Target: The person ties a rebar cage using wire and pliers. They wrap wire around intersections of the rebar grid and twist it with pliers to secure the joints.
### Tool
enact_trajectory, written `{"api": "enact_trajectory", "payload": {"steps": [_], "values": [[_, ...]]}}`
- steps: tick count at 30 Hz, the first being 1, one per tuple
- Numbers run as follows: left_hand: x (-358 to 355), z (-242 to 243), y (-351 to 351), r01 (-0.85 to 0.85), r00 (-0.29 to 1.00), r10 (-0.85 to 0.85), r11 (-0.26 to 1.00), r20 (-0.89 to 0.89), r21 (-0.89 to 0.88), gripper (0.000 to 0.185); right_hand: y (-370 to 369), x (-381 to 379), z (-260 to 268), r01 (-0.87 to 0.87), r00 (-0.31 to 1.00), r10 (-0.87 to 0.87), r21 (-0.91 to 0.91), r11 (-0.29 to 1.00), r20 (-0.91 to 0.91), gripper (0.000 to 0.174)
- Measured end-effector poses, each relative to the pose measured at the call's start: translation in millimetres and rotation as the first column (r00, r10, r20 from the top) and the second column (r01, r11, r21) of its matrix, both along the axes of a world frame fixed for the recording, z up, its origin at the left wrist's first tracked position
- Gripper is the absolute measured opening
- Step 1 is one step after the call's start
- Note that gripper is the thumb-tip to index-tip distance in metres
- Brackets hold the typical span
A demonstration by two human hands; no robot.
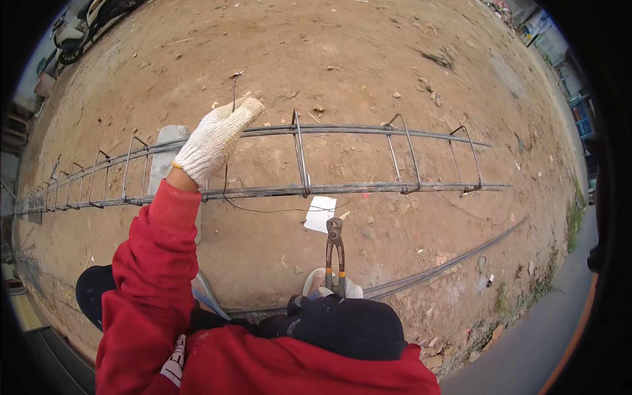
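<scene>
My left hand (215, 136), in a white knit glove, is over the upper bars of a long rebar cage (345, 187). A thin dark tie wire (234, 91) sticks up from its grip, and a wire trails below towards the right; the fingertips are partly hidden. By my right knee, the gloved right hand (354, 290) grips end-cutting pincers (335, 242) with orange bands on the handles. Their jaws point up and away from me. My knee covers most of that hand. A bent stirrup (298, 153) stands across the bars to the right of my left hand.
Under the cage lies a grey concrete block (168, 133). A white scrap (320, 213) rests on the dirt near the pincers. Loose steel bars (444, 266) extend right from my feet. A scooter (84, 29) stands far left; a twig bundle (437, 59) lies beyond the cage.
</scene>
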State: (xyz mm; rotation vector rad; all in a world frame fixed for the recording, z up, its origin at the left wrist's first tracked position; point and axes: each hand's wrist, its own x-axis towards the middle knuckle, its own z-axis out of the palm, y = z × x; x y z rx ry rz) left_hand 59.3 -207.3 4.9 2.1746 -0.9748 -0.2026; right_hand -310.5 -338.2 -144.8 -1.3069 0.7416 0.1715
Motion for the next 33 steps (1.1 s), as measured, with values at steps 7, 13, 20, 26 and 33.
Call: {"api": "enact_trajectory", "payload": {"steps": [7, 13, 20, 26, 33], "values": [[16.4, -34.8, -36.1, 0.147, 0.899, -0.134, 0.989, -0.417, -0.001, 0.042, -58.5, 32.1, 41.4, 0.02, 0.993, 0.0, -0.163, 0.986, 0.121, 0.021], [3.1, -29.7, -46.6, 0.089, 0.819, -0.102, 0.995, -0.565, -0.051, 0.06, -9.9, 81.8, 65.7, -0.148, 0.97, 0.143, 0.008, 0.989, 0.199, 0.021], [0.9, -36.2, -46.5, -0.048, 0.744, -0.06, 0.989, -0.665, -0.143, 0.061, 3.4, 84.1, 66.2, 0.238, 0.927, -0.333, 0.415, 0.878, 0.172, 0.028], [7.1, -41.1, -46.8, -0.037, 0.731, -0.068, 0.99, -0.679, -0.139, 0.067, -1.2, 84.8, 64.5, -0.067, 0.993, 0.04, 0.254, 0.965, 0.113, 0.026], [6.7, -45.7, -51.0, -0.063, 0.728, -0.035, 0.991, -0.684, -0.118, 0.066, 4.3, 82.4, 66.9, -0.234, 0.966, 0.222, 0.086, 0.968, 0.131, 0.022]]}}
